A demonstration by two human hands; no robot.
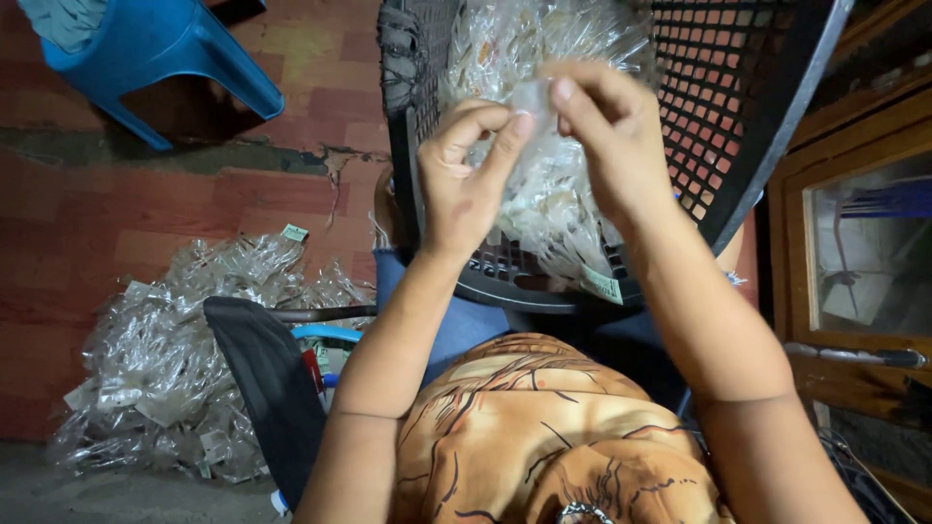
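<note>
My left hand [466,175] and my right hand [607,131] are raised together in front of me, fingertips pinching a small clear plastic packet [535,97] between them. Both hands hover over a black plastic lattice basket [738,107] resting on my lap, which is filled with a heap of clear plastic packets [544,204]. A small green-white label [602,284] sticks out at the basket's near rim. My patterned orange-brown clothing [544,427] fills the bottom of the view.
A big pile of clear plastic packets [184,359] lies on the red tiled floor at left, beside a dark chair part [267,388]. A blue plastic stool [165,49] stands at top left. A wooden cabinet with a glass front [854,252] is at right.
</note>
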